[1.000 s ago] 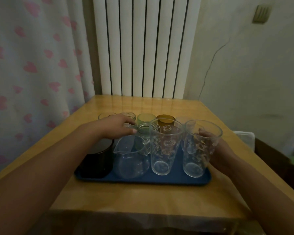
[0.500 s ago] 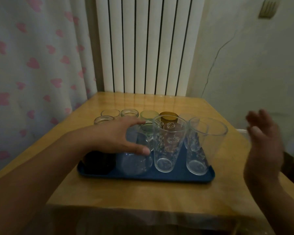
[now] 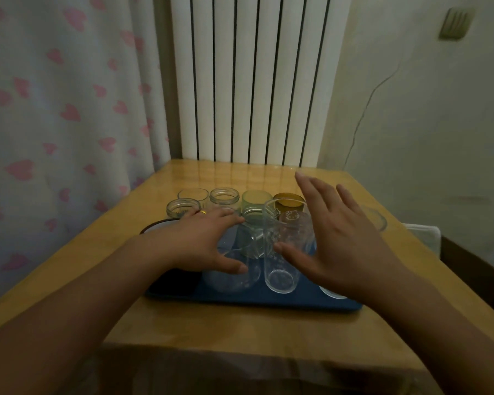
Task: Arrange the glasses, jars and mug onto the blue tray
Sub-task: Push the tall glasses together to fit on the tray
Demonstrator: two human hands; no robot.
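Observation:
A blue tray (image 3: 240,302) lies on the wooden table (image 3: 240,332). On it stand a dark mug (image 3: 171,283), a clear glass jug (image 3: 231,277), a tall printed glass (image 3: 280,252) and a second tall glass (image 3: 332,292) mostly hidden by my right hand. Behind them are small jars (image 3: 183,208) (image 3: 224,196), a green glass (image 3: 255,199) and an amber glass (image 3: 288,202). My left hand (image 3: 206,240) spreads over the jug's top with its fingers nearly straight. My right hand (image 3: 334,240) is held with fingers spread beside the printed glass, holding nothing.
A white radiator (image 3: 254,81) stands behind the table and a heart-patterned curtain (image 3: 69,109) hangs at the left. A white box (image 3: 422,235) sits off the table's right edge. Bare wood shows in front of the tray.
My right hand has swung in from the right and now covers the right tall glass. My left hand has stayed over the jug.

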